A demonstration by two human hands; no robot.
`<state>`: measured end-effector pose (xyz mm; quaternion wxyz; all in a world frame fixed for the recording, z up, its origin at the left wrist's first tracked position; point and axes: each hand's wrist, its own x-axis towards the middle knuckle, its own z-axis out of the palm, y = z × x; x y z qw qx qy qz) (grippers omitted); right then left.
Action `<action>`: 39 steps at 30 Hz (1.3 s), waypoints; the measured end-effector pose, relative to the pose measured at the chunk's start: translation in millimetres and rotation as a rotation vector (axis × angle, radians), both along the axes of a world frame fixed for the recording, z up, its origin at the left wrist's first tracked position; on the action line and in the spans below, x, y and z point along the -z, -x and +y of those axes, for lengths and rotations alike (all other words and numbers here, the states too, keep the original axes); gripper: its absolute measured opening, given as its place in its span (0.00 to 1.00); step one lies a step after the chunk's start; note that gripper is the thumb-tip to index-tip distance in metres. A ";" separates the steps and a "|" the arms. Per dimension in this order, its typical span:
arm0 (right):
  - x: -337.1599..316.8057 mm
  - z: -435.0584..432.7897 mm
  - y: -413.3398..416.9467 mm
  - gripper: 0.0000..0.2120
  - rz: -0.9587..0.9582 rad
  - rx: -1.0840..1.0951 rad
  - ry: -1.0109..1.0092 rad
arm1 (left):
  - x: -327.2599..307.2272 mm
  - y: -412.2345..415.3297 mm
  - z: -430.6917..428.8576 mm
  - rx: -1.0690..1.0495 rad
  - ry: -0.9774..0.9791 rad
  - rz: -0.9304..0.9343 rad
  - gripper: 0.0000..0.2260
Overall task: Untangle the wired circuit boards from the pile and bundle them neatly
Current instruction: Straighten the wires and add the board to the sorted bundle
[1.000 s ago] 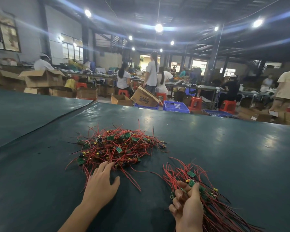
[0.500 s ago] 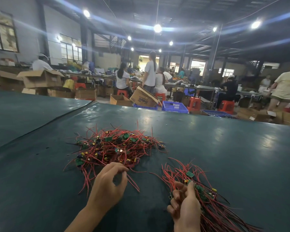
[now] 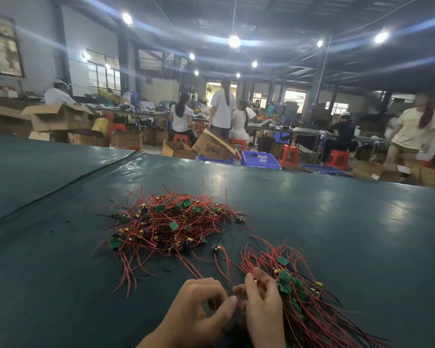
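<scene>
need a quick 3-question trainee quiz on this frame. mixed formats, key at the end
1. True or false: the left hand lies flat and open on the table.
2. Where is the tangled pile relative to the bundle gripped by the right hand? A) nearer the person and to its right B) farther away and to its left C) stacked on top of it
3. Fill in: the lone board between pile and bundle trails ___ wires toward the hands.

Key: 1 false, its fingers are curled and pinch one of those wires beside the right hand. 2 B. 3 red.
</scene>
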<state>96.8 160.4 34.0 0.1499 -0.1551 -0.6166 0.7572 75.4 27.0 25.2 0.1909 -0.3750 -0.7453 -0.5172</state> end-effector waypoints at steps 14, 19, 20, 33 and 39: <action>2.0 -0.3 -4.8 0.10 0.076 -0.156 -0.201 | -14.8 0.8 7.9 0.100 -0.298 -0.688 0.29; -10.5 -0.7 -13.0 0.11 0.193 -0.286 -0.038 | -8.3 5.8 7.7 0.022 -0.175 -0.845 0.27; -10.9 -1.1 -13.6 0.11 0.204 -0.304 -0.024 | -8.2 5.8 8.2 0.021 -0.165 -0.847 0.26; -5.2 -6.7 -13.1 0.17 0.182 -0.327 -0.098 | -14.7 7.8 7.7 0.154 -0.322 -0.922 0.19; 2.5 -11.8 -10.6 0.15 0.279 -0.251 -0.185 | -18.3 5.9 6.9 0.113 -0.503 -0.919 0.15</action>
